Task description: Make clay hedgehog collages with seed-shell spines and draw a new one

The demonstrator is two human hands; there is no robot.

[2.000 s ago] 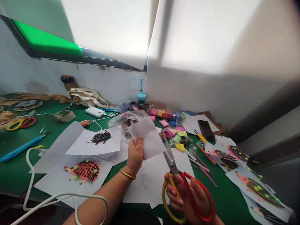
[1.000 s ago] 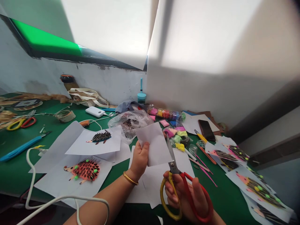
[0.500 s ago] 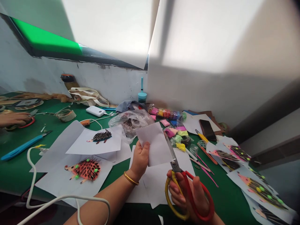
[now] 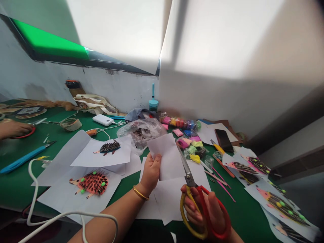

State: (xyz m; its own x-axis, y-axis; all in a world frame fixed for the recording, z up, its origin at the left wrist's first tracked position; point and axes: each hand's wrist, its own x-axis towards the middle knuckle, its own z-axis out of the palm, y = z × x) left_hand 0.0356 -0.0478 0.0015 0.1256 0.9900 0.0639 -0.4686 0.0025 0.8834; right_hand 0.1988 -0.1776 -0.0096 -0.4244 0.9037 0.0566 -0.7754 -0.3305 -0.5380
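My left hand (image 4: pixel 152 172) pinches a sheet of white paper (image 4: pixel 168 157) by its left edge, thumb on top, and holds it up over the table. Along the paper's right edge lie the blades of a pair of scissors (image 4: pixel 187 173) with one yellow and one red handle loop. My right hand (image 4: pixel 202 209) has its fingers through these loops and grips them. The blades look nearly closed. Under both hands, more white sheets (image 4: pixel 169 199) lie on the green table.
Hedgehog pictures lie on paper at left (image 4: pixel 93 184) and right (image 4: pixel 280 202). A plastic bag (image 4: pixel 141 131), coloured clay packs (image 4: pixel 187 140) and a phone (image 4: pixel 224 140) sit behind. A white cable (image 4: pixel 68 213) crosses my left forearm. Another person's hand (image 4: pixel 16 129) holds red-handled scissors at far left.
The scissors have closed further along the paper's right edge, and their handle loops have shifted slightly. My left hand is nearly still. The other person's scissors have opened or turned.
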